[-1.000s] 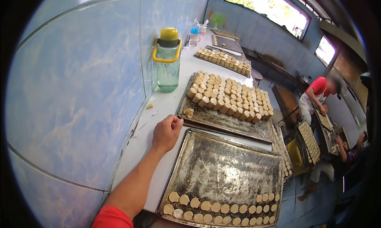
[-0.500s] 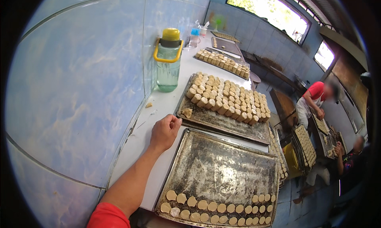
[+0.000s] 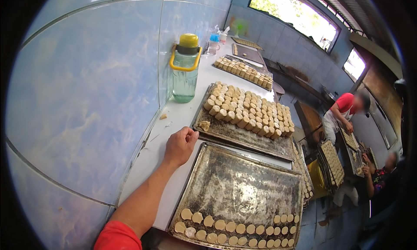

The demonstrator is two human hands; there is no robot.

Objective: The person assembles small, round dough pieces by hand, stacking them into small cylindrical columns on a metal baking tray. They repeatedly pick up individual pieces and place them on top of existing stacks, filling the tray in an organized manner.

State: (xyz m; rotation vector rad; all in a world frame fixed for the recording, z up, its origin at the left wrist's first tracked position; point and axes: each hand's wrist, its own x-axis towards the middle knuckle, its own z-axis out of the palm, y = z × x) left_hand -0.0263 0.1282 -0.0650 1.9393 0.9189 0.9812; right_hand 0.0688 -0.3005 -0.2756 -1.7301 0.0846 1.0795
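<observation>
My left hand rests in a loose fist on the white table, by the near left corner of a dark baking tray; nothing shows in its curled fingers. On that tray stand tight rows of small pale dough cylinders, with a torn dough scrap in the corner beside my knuckles. Closer to me lies a second, worn baking tray. Flat dough rounds line its near side in rows, the upper one broken by a gap. My right hand is out of the picture.
A green bottle with a yellow lid and handle stands by the tiled wall. Farther trays continue along the white table. At right, a person in red and another person work near stacked trays.
My left hand stays in place beside the tray corner. The view has shifted slightly. Across the room, the lower right person's hands have moved at their table.
</observation>
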